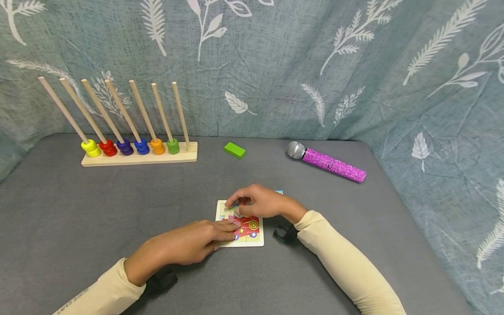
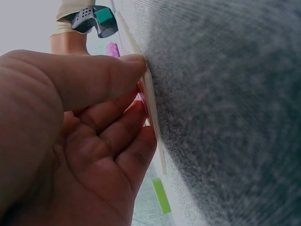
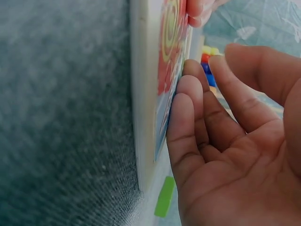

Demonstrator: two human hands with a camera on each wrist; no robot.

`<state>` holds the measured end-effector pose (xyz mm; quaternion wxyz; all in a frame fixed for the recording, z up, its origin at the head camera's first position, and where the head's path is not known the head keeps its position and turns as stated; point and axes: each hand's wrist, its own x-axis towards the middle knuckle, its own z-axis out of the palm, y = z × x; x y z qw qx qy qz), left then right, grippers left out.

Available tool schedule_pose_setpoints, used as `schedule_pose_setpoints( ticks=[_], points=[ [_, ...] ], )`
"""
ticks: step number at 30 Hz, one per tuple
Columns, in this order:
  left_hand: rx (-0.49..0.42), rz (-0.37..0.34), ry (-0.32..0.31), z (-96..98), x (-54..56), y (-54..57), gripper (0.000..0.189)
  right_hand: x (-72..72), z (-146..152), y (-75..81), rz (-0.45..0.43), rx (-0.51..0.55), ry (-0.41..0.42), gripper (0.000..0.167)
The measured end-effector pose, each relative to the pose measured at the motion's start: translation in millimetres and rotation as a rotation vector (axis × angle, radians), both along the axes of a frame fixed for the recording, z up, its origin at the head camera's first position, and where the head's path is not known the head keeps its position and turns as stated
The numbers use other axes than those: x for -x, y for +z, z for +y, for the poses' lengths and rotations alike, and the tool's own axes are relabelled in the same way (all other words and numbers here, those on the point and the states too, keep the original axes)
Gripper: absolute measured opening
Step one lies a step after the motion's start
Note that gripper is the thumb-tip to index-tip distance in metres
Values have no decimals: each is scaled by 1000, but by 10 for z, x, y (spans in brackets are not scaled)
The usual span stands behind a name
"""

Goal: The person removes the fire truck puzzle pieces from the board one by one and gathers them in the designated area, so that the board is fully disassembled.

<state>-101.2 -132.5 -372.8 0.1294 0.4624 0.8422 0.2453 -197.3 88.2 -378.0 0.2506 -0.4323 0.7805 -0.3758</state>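
Note:
A small jigsaw puzzle (image 1: 253, 236) with a red vehicle picture and a cream frame lies flat on the grey table. My left hand (image 1: 197, 239) rests on its left side, fingers fairly straight on the picture and thumb at the frame's near edge. Over the top part bends my right hand (image 1: 261, 201); in the right wrist view its fingertips (image 3: 181, 108) touch the puzzle's surface while the thumb stands apart. No piece shows between thumb and fingers. The hand covers part of the picture. A blue piece (image 1: 279, 192) peeks out behind the right hand, mostly hidden.
At the back left stands a wooden peg rack (image 1: 138, 160) with coloured rings on most pegs. A green block (image 1: 235, 150) lies behind the puzzle. To the right of it is a glittery pink microphone (image 1: 330, 164). A patterned cloth (image 1: 267, 65) hangs along the back.

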Motion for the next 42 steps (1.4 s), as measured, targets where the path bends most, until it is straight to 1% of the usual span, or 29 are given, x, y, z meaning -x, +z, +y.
schedule_pose_setpoints(
  ticks=[3, 7, 10, 14, 18, 23, 26, 29, 32, 38, 42],
  points=[
    [15, -23, 6, -3, -16, -3, 42, -13, -25, -11, -17, 11, 8, 25],
    [21, -44, 13, 2, -25, -6, 42, -18, -54, -23, -19, 18, 2, 21],
    [11, -26, 4, 6, -17, -3, 42, -20, -60, -17, 1, 20, -10, 19],
    [-9, -10, -13, 13, -10, 2, 43, -30, -62, 0, 54, -2, -35, 13],
    [-17, -8, -27, 22, -12, 1, 43, -38, -68, 7, 72, -1, -47, 10],
    [-6, -16, -18, 16, -8, -2, 42, -36, -63, 6, 46, 24, -54, 14],
    [-8, -28, -17, 7, -4, -5, 42, -33, -52, 9, 34, 25, -79, 18],
    [-4, -51, -11, 9, -6, -7, 41, -31, -39, 12, 39, 29, -99, 18],
    [2, -68, -5, 19, -8, -7, 41, -34, -35, 20, 51, 38, -103, 17],
    [9, -78, -3, 28, 6, 0, 42, -24, -16, 29, 60, 29, -118, 15],
    [10, -85, 0, 34, 16, 0, 42, -9, 15, 42, 70, 14, -120, 17]
  ],
)
